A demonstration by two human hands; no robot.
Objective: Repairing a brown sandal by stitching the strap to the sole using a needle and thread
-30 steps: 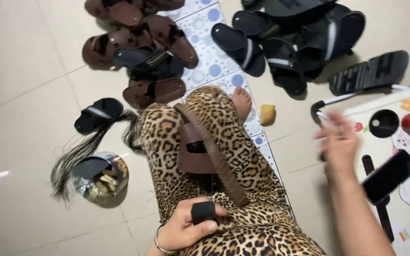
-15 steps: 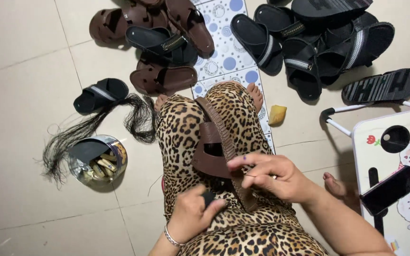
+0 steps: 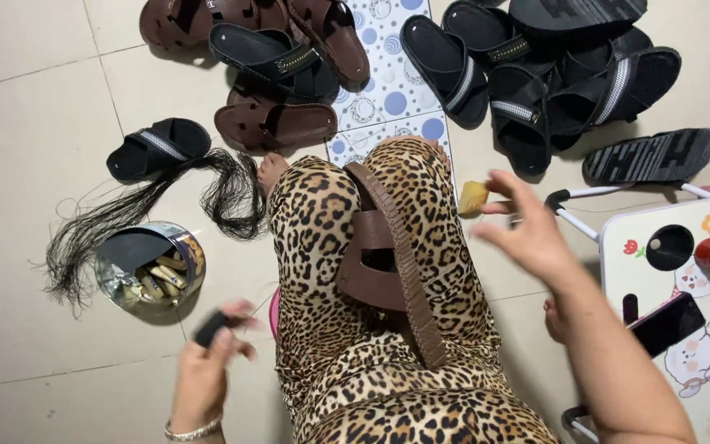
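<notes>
While the brown sandal (image 3: 388, 271) lies across the lap, sole edge up, the left hand (image 3: 207, 370) pinches a small black piece (image 3: 211, 326) off to the side and the right hand (image 3: 527, 230) hangs empty, fingers spread. I'd steady that sandal with the free hand first so it doesn't slide.

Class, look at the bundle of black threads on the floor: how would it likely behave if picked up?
The black threads would probably droop limply, since they lie in loose curves. They look light and thin. Stray strands fan out near the tin, so they may tangle or snag.
</notes>
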